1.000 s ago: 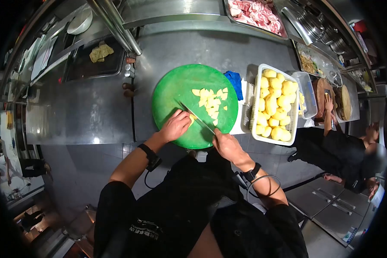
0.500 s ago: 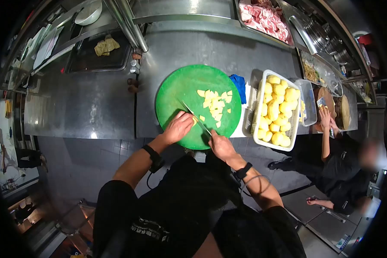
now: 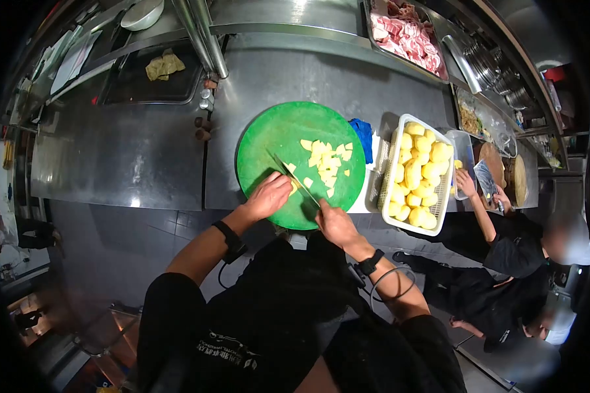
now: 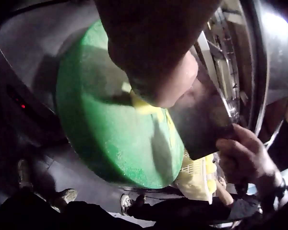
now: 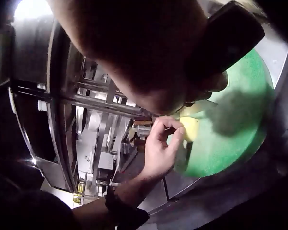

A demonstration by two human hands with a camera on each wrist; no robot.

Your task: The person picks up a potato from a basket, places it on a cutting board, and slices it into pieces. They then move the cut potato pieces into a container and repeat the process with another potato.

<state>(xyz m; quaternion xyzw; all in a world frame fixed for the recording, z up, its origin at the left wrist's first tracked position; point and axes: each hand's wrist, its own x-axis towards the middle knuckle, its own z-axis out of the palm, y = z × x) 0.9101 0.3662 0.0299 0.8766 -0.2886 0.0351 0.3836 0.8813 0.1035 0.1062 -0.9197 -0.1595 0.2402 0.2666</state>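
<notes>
A round green cutting board (image 3: 262,134) lies at the counter's front edge. My left hand (image 3: 271,195) holds a piece of peeled potato (image 5: 191,128) down on it, thumb and fingers curled around. My right hand (image 3: 337,226) grips a broad-bladed cleaver (image 4: 206,120) by its handle. In the head view its blade slants across the board, right beside the left fingertips and the potato. Cut potato pieces (image 3: 324,158) are scattered on the board's right half, and a couple of loose ones lie close to the blade.
A white basket (image 3: 410,227) of peeled potatoes stands right of the board, with a blue cloth (image 3: 361,139) between. Beyond it is a clear plastic bin (image 3: 462,139), where another person's hand (image 3: 466,183) reaches. Sliced raw meat (image 3: 406,39) fills a tray at the back.
Small potato pieces have come away beside the blade. Both my hands stay nearly in place. At right, the other person's hand has moved to the plastic bin, and a cleaver shows in their other hand.
</notes>
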